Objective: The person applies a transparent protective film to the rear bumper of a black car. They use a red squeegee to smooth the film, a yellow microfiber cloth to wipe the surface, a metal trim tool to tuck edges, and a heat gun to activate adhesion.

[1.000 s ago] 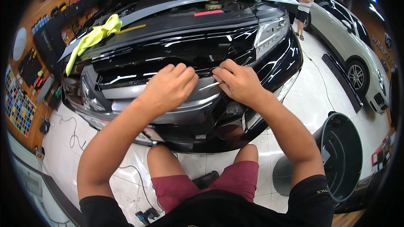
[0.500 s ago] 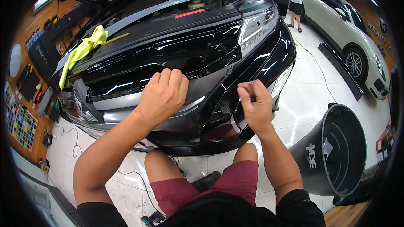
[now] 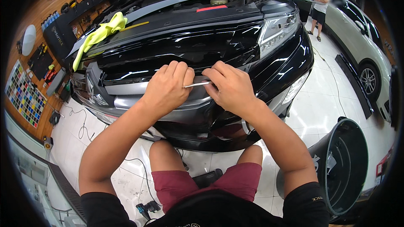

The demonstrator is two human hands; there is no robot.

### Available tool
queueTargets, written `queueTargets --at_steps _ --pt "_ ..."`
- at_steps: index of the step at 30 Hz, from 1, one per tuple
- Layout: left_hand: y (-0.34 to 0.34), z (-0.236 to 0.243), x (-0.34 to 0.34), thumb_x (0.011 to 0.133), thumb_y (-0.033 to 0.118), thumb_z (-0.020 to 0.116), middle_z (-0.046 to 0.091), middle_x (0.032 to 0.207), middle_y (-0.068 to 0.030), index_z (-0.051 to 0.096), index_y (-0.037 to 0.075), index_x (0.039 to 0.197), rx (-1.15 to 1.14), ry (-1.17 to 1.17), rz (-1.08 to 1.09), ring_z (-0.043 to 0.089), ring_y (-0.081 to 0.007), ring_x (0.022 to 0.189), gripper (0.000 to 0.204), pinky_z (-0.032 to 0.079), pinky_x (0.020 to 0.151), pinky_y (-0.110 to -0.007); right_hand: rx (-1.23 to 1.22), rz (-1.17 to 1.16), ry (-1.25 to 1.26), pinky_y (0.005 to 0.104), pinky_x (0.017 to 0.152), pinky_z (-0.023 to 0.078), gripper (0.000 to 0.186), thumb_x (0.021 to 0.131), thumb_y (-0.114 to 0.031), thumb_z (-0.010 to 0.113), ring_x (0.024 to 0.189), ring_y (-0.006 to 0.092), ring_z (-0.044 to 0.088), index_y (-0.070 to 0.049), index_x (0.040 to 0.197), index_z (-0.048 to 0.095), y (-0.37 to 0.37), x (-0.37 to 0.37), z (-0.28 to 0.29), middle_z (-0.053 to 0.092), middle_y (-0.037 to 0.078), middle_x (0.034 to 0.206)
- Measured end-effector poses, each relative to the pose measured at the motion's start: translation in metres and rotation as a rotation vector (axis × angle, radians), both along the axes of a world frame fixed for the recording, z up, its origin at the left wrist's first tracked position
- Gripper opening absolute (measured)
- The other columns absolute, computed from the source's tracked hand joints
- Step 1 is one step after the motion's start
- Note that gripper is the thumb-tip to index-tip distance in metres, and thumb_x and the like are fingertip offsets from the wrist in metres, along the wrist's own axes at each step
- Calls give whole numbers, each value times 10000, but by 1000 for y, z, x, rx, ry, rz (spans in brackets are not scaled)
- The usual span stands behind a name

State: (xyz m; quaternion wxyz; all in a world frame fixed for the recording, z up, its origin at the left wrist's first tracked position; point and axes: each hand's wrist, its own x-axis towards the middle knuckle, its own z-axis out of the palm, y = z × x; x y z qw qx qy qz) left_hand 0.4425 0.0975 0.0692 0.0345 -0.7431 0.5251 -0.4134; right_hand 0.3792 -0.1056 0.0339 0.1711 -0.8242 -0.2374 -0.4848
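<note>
Both my hands are close together over the front of a black car (image 3: pixel 235 54), at the silver-grey grille trim (image 3: pixel 130 88). My right hand (image 3: pixel 230 87) pinches a thin, pale, stick-like piece (image 3: pixel 197 85) between thumb and fingers. It lies almost level, and its far tip reaches my left hand (image 3: pixel 168 85). The fingers of that hand are curled closed, knuckles up; what they hold, if anything, is hidden. Glossy black paneling lies above and below the trim. The headlight (image 3: pixel 280 31) is beyond my right hand.
A yellow-green cloth (image 3: pixel 101 34) drapes over the car's front edge at left, beside a yellow stick (image 3: pixel 136 25). A large dark bin (image 3: pixel 347 164) stands at my right. A person (image 3: pixel 320 10) stands near a pale car (image 3: pixel 351 29). Cables (image 3: pixel 82 120) lie on the white floor.
My right hand has moved left and up to the trim, next to my left hand. The pale piece now shows between them. The view has shifted, so the car appears farther right.
</note>
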Motion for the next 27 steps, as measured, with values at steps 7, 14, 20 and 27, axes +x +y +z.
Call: queueTargets --at_steps 7,14,20,27 --pt "9 -16 1 743 90 703 606 953 -121 617 0 1035 -127 -50 -38 598 -275 861 317 511 766 -376 -137 29 -54 355 615 529 154 756 -75 708 705 217 623 -63 881 618 2 12 5 535 49 814" --pt "11 -9 -6 758 83 620 591 908 -112 629 -26 1027 19 -72 63 593 -254 850 291 505 756 -357 -220 27 -66 348 619 532 275 686 -17 753 702 228 631 -66 933 643 -5 12 7 568 40 809" --pt "13 -7 0 770 122 629 578 862 -87 650 6 967 36 -243 32 575 -218 810 229 495 712 -315 -209 50 -73 337 608 529 245 705 -46 746 693 208 625 -64 926 642 -4 12 10 557 40 829" --pt "13 -4 -13 742 113 613 575 879 -101 625 -9 981 41 -135 153 574 -238 822 268 514 731 -321 -145 64 -29 345 580 519 264 692 -28 751 673 222 625 -71 928 642 -1 11 10 555 41 821"
